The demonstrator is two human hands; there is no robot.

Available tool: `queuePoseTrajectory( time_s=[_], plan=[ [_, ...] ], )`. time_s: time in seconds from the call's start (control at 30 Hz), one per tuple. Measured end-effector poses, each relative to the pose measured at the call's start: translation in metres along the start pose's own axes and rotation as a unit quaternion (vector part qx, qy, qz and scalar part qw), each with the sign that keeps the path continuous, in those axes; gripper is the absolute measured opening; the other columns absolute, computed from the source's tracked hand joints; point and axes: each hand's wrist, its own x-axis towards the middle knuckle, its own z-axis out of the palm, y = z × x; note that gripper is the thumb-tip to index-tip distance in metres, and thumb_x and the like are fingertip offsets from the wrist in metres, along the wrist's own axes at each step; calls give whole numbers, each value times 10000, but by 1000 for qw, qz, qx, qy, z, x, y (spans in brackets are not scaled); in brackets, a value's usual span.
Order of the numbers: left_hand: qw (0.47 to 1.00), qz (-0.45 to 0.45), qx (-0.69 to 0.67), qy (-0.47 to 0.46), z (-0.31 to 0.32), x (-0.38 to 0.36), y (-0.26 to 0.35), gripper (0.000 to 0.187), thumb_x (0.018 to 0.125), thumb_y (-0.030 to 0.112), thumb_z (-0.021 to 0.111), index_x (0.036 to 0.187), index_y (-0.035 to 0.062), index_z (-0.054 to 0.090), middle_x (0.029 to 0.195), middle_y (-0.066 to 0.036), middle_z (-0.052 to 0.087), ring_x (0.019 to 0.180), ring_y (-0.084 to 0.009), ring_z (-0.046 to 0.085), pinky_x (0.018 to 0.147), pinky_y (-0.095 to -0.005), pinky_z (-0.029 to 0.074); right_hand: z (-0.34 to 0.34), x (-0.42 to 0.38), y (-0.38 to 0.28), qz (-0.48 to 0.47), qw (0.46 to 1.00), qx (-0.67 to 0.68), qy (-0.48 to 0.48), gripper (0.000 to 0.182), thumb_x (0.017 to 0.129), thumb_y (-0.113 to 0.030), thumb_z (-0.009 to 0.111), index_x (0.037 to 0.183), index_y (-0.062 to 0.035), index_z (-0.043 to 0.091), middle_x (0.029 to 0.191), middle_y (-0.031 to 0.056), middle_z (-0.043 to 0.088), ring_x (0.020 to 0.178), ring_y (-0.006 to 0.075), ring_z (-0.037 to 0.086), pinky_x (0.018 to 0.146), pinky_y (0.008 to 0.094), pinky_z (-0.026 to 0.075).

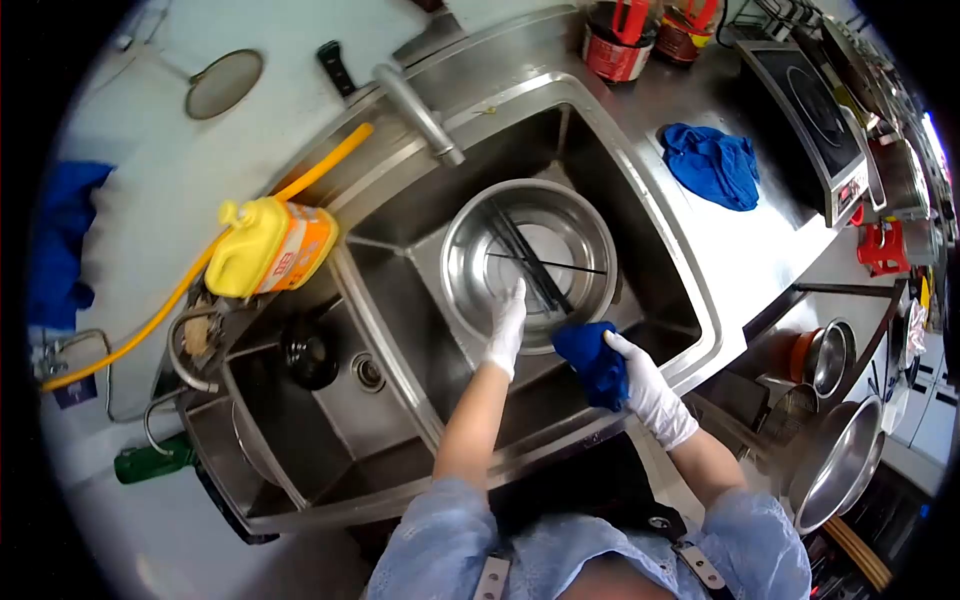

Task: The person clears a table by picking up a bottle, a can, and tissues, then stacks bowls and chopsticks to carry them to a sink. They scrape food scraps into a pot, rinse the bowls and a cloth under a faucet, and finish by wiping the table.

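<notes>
A round stainless steel bowl sits in the right-hand sink basin. Several dark chopsticks lie in it, one of them crossing the others. My left hand, in a white glove, reaches over the bowl's near side. Its fingers are stretched out toward the chopsticks, with nothing visible in them. My right hand, gloved too, is closed on a blue cloth at the near right of the bowl. The cloth hides part of the bowl's rim.
A faucet extends over the basin from behind. Left of it stand a yellow jug and a yellow hose. A second blue cloth lies on the right counter, beside an induction cooker. Metal bowls stand lower right.
</notes>
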Motion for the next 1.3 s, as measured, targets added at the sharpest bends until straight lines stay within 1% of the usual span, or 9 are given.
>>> queuePoseTrajectory(
  time_s=[0.1, 0.23, 0.37, 0.43, 0.53, 0.73, 1.07, 1.2, 1.3],
  plan=[
    [879, 1, -323, -351, -62, -96, 37, 645, 926, 525, 453, 1279, -15, 471, 1212, -149, 568, 1102, -219, 552, 921, -371, 439, 46, 16, 22, 63, 997, -7, -54, 477, 915, -381, 530, 1205, -4, 508, 1062, 146, 629, 875, 242, 629, 759, 349, 526],
    [967, 209, -93, -109, -148, -191, 69, 314, 931, 226, 571, 1144, -4, 598, 1030, -25, 640, 881, -120, 593, 799, -256, 472, 118, 50, 75, 89, 985, -59, -137, 430, 924, -364, 526, 1171, -12, 527, 1049, 135, 633, 872, 251, 629, 769, 374, 530],
    [902, 376, 4, 213, -240, -248, 83, 193, 912, 135, 584, 1011, -26, 621, 898, -51, 667, 813, -110, 597, 783, -257, 476, 195, 87, 151, 31, 937, -302, -171, 411, 920, -265, 555, 1246, -18, 513, 1111, 142, 619, 1033, 218, 591, 892, 334, 477],
    [862, 416, -67, 282, -290, -250, 62, 179, 933, 137, 545, 983, -22, 609, 883, -70, 665, 808, -127, 605, 774, -276, 479, 234, 117, 172, -203, 711, -641, -206, 362, 896, -208, 570, 1187, 9, 564, 1161, 175, 597, 1102, 262, 554, 972, 353, 413],
    [822, 437, 98, 351, -364, -246, 44, 213, 959, 178, 497, 962, -11, 595, 868, -118, 652, 790, -192, 614, 761, -295, 479, 318, 169, 211, -426, 552, -660, -279, 393, 871, -125, 550, 1241, 1, 509, 1247, 194, 534, 1181, 310, 495, 1014, 355, 377],
    [881, 346, -213, 241, -465, -194, 30, 339, 954, 312, 522, 1066, 3, 608, 984, -70, 654, 889, -152, 600, 801, -297, 487, 455, 294, 261, -495, 451, -710, -217, 572, 798, 13, 443, 1365, -18, 378, 1433, 203, 334, 1349, 310, 294, 1122, 323, 233],
    [864, 292, -409, 42, -480, -157, 41, 420, 973, 335, 464, 1165, -29, 541, 1074, -109, 622, 936, -194, 625, 838, -338, 514, 396, 308, 258, -583, 243, -747, -208, 412, 746, 44, 470, 1116, -48, 627, 1190, 175, 590, 1110, 325, 561, 973, 372, 438],
    [881, 255, -393, 63, -476, -144, 30, 400, 977, 324, 460, 1163, -19, 544, 1065, -92, 621, 909, -165, 616, 825, -300, 505, 361, 278, 279, -510, 388, -739, -208, 449, 729, 48, 523, 1151, -76, 612, 1232, 163, 567, 1179, 312, 513, 1020, 372, 396],
    [862, 280, -422, 7, -475, -144, 26, 397, 980, 275, 457, 1249, -16, 480, 1140, -135, 598, 1004, -221, 610, 885, -346, 499, 345, 246, 308, -215, 754, -545, -299, 309, 803, 31, 572, 1100, -36, 625, 1109, 120, 632, 1073, 243, 582, 951, 343, 453]
  ],
)
